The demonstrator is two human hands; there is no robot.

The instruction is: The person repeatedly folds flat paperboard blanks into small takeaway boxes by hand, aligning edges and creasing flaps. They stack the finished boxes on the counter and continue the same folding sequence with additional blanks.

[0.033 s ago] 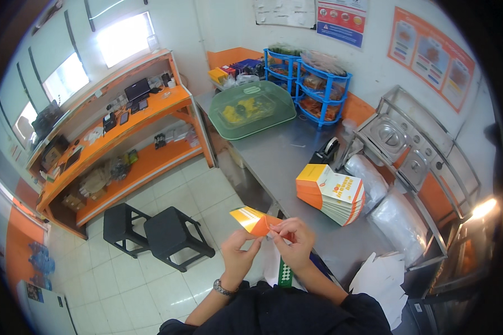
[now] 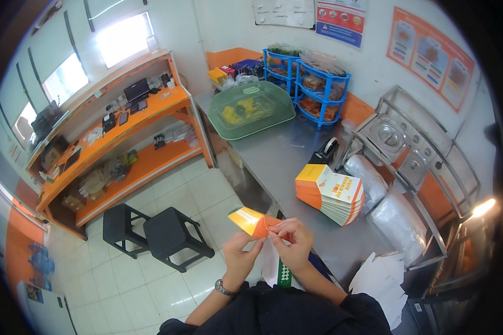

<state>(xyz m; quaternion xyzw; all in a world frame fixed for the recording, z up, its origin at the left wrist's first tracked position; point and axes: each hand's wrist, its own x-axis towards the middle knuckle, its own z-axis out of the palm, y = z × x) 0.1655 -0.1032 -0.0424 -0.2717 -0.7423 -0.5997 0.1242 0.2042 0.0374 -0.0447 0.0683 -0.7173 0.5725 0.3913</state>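
Observation:
My left hand [image 2: 241, 255] is closed on the lower edge of a small orange and yellow printed paper carton [image 2: 248, 220], held tilted in front of my body. The fingers of my right hand [image 2: 294, 243] pinch the carton's right end, and the fingertips of both hands nearly meet there. To the right, on the steel table [image 2: 265, 162], lies a fanned stack of flat orange, yellow and white cartons [image 2: 335, 191]. Below my hands, partly hidden by my right forearm, shows a green and white checked piece [image 2: 285, 274].
Behind the stack stand a black tape dispenser [image 2: 325, 151] and clear plastic bags [image 2: 399, 226]. A green covered tray [image 2: 251, 111] and blue racks [image 2: 321, 95] stand farther back. Black stools [image 2: 176, 229] are on the floor at left, before an orange counter [image 2: 151, 111]. White paper [image 2: 377, 285] lies at right.
The carton has tipped slightly in my hands, its free end shifting a little left. Both hands keep their hold.

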